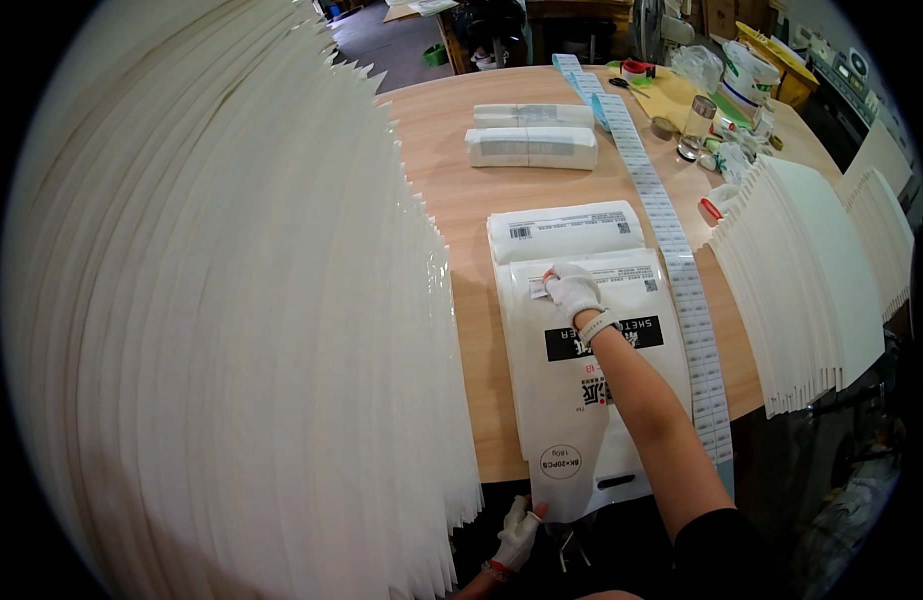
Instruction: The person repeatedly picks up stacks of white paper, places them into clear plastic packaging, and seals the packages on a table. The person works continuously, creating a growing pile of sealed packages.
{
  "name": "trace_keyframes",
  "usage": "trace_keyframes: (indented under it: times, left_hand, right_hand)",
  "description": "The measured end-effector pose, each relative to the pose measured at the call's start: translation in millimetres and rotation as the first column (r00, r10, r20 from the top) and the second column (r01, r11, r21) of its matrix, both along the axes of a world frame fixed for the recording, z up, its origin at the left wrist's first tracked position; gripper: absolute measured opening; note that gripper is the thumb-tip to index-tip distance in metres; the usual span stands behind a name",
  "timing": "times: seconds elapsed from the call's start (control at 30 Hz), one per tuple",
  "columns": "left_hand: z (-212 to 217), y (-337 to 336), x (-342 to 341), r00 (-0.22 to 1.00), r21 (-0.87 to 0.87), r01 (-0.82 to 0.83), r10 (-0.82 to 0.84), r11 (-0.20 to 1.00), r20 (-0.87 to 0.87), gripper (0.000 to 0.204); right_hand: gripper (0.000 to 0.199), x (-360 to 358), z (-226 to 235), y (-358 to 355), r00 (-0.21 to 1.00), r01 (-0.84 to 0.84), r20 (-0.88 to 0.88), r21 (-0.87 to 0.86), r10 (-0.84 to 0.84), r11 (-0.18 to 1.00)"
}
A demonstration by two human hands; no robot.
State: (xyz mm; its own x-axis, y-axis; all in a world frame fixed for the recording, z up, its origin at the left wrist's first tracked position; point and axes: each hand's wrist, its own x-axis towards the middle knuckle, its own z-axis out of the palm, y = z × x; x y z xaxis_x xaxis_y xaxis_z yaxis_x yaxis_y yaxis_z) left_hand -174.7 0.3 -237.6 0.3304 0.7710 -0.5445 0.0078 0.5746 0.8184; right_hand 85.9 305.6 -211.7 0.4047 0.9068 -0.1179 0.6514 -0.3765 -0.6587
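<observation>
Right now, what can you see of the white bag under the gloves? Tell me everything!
The bag looks like thin, shiny, partly see-through plastic. It's long and lies flat, with upside-down writing, a black band, a circle and a dark slot near the close end. It rests on what look like more bags, and its close end pokes past the table edge. The gloved right hand touches it near the far left corner; the left hand is at the close left corner.
</observation>
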Motion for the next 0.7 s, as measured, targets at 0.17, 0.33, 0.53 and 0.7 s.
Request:
trace_keyframes:
  times: [0.17, 0.33, 0.53, 0.7]
  left_hand:
    - [9, 6, 2, 0.997, 0.025, 0.064, -0.062, 0.998, -0.054, 0.048]
    - [-35, -17, -5, 0.998, -0.026, 0.063, -0.064, 0.998, -0.013, 0.033]
    - [2, -12, 1, 0.998, 0.007, 0.045, -0.045, 0.999, 0.046, 0.024]
    - [46, 5, 1, 0.987, 0.303, 0.082, -0.119, 0.95, 0.107, 0.023]
  right_hand:
    - [0.017, -2, 4, 0, 0.998, -0.027, -0.052, -0.048, 0.024, 0.999]
    - [0.018, -3, -8, 0, 0.998, -0.042, 0.054, -0.026, 0.043, 0.999]
    - [0.045, -14, -3, -10, 0.968, 0.04, 0.246, 0.079, -0.058, 0.996]
    - [0.045, 43, 7, -57, 0.993, 0.117, -0.044, 0.12, -0.112, 0.986]
